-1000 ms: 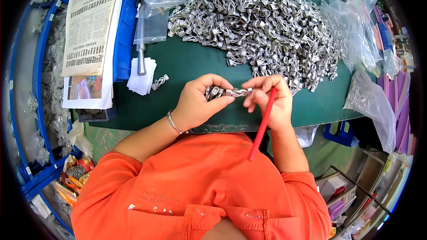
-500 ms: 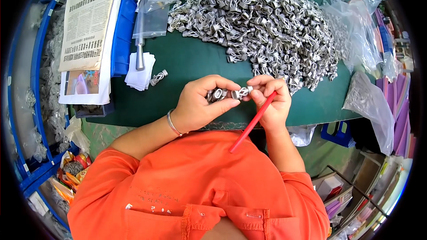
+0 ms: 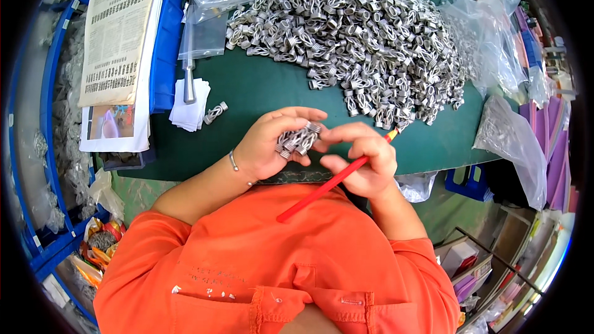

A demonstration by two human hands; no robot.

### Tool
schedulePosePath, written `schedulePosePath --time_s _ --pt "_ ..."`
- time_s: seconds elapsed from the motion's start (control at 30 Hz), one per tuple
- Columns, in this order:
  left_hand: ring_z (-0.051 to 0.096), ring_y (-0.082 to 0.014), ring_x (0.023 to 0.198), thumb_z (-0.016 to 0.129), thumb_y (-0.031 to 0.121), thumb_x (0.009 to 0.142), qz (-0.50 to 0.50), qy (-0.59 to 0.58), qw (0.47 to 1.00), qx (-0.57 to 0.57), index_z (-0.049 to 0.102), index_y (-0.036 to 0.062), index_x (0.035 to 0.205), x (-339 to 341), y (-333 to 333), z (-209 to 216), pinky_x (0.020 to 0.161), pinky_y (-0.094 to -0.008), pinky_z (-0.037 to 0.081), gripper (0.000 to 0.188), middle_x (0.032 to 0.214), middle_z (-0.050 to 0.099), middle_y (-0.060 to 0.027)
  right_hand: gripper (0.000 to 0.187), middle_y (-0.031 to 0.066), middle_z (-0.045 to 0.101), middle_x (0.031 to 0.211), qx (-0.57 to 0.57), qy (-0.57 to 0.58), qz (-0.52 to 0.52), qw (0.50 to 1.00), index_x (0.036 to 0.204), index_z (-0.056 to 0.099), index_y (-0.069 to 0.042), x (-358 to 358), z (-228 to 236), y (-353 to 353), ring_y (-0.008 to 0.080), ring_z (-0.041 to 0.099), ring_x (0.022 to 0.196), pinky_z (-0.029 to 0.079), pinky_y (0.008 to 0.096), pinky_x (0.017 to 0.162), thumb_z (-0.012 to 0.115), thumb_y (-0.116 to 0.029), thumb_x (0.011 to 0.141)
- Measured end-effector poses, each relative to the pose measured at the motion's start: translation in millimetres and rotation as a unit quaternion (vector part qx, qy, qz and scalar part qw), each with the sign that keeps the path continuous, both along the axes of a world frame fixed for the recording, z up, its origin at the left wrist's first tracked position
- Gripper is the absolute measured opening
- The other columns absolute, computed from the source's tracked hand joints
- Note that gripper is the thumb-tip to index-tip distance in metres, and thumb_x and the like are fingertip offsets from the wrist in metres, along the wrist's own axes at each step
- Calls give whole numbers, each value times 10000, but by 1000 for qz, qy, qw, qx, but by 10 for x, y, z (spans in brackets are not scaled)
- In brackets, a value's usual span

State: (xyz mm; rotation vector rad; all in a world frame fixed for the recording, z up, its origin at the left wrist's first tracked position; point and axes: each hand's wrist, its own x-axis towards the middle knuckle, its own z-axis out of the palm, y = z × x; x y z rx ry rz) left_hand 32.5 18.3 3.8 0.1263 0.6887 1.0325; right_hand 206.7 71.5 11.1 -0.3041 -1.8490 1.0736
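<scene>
My left hand (image 3: pixel 261 141) holds a cluster of silvery metal pieces (image 3: pixel 299 140); at their three o'clock, my right hand (image 3: pixel 373 172) grasps a red pencil (image 3: pixel 322 190).

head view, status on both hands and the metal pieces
Left hand cups several twisted silver metal pieces. Right hand holds slim red pencil. Silver metal pile beyond, not between hands.

The right hand (image 3: pixel 373 167) hides part of the red rod (image 3: pixel 322 190).
</scene>
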Motion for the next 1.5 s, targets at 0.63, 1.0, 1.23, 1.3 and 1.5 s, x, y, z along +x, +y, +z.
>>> schedulePosePath --time_s 0.63,1.0,1.23,1.3,1.5 --pt "497 -97 582 591 75 825 14 187 982 38 536 -4 969 -60 -15 -29 398 -193 363 174 714 537 -59 201 139 634 818 -166 -138 -212 953 716 428 -42 74 -11 330 161 608 695 488 278 585 606 42 755" --pt "492 -58 512 656 54 772 -8 375 919 124 583 -13 944 -17 -48 38 417 -177 370 199 771 585 -50 199 202 590 933 -435 51 32 898 825 394 -35 36 -101 94 157 609 746 519 238 610 572 51 798" --pt "500 -51 534 692 12 725 76 516 759 390 613 14 898 24 -41 14 464 -160 378 191 784 577 -13 245 166 578 915 -452 115 112 877 770 408 -57 65 -344 74 211 603 810 517 298 719 600 97 756" --pt "500 -50 538 695 4 721 77 521 749 403 611 14 905 30 -58 55 470 -158 380 203 786 575 -13 254 163 572 927 -407 103 79 904 768 406 -57 45 -300 48 208 601 810 517 300 714 601 105 750" --pt "496 -67 546 577 41 835 37 351 923 152 583 -19 1042 36 -95 73 427 -188 393 216 747 581 -54 382 158 564 931 -255 82 -27 963 815 382 -63 29 -219 -7 182 564 827 480 299 736 692 99 661"
